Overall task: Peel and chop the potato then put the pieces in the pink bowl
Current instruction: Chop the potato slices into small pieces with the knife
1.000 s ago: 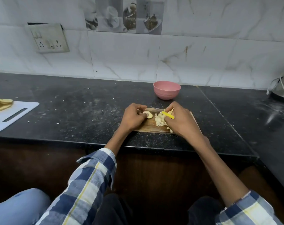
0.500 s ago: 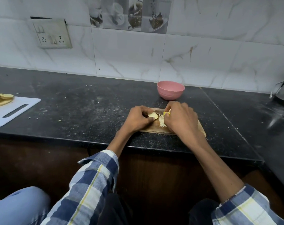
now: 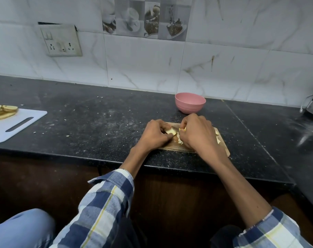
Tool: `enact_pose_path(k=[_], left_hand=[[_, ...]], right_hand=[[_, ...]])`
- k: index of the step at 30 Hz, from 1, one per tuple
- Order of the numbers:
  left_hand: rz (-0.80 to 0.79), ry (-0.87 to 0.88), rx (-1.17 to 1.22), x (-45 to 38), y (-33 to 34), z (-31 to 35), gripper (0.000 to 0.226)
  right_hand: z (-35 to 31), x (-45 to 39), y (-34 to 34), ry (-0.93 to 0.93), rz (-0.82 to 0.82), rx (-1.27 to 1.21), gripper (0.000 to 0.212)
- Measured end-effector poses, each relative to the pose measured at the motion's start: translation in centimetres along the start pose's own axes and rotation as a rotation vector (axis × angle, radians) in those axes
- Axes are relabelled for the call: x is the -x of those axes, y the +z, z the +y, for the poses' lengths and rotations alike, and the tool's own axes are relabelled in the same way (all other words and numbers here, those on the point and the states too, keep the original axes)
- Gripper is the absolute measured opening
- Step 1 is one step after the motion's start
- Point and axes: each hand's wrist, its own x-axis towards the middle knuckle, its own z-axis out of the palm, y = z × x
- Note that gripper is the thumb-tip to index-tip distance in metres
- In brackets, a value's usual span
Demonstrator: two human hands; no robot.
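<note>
Head view: pale yellow chopped potato pieces lie on a small rectangular wooden chopping board near the front edge of a speckled black stone counter. The left hand pinches a rounded potato chunk between curled fingers and thumb, its grip clamped on the piece. The right hand curls over the pile, its grip closed around a yellow-handled tool, most of which is hidden under the fingers. More pieces show at the board's right side, beside the right wrist. A round pink plastic bowl stands just behind the board, apart from it, close to the wall. Pale crumbs and dusty smears fleck the counter. Far left, a white plastic cutting board with a slot handle carries a heap of tan peelings or slices. White marble-patterned wall tiles rise behind, with a strip of tiles printed with cups and desserts and a cream switch-and-socket plate. Dark wooden cabinet fronts sit below; blue-and-white checked sleeves frame the foreground.
</note>
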Motion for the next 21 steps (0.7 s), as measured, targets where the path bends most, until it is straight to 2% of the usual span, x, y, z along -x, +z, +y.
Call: enact_pose_path(k=[5, 11, 16, 21], left_hand=[[-0.008, 0.023, -0.041, -0.1, 0.1, -0.2, 0.024], [-0.003, 0.048, -0.049, 0.1, -0.1, -0.1, 0.016], [-0.024, 0.029, -0.056, 0.1, -0.3, -0.2, 0.026], [0.023, -0.019, -0.014, 0.2, -0.2, -0.7, 0.028]], right_hand=[[0.1, 1.6, -0.8, 0.006, -0.015, 0.015, 0.015], [0.2, 3.3, -1.3, 0.019, 0.000, 0.045, 0.017], [0.7, 4.4, -1.6, 0.017, 0.004, 0.043, 0.015], [0.9, 4.7, -1.0, 0.009, 0.100, 0.015, 0.017]])
